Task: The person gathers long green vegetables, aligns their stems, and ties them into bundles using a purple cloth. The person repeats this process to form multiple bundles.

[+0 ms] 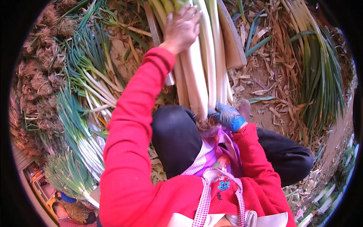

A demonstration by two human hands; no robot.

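Thick white-stalked Welsh onions [195, 76] lie in a bunch between two wooden boards, their root ends towards my lap. My bare left hand [183, 29] rests across the upper stalks, fingers extended over them; its palm is hidden. At the root ends, my right hand [227, 116], in a blue glove, has its fingers closed around the base of a stalk. Tangled roots [205, 124] touch the purple apron [212, 147] by my knee. The left board [154, 24] and the wider right board [231, 37] flank the bunch.
Loose green onions [96, 85] and a white-stalked bundle [88, 153] lie to the left, beside heaped rooty clumps [42, 76]. Long green leaves [320, 71] are piled at right. Dry peelings [263, 88] litter the ground. Another person [71, 212] is at lower left.
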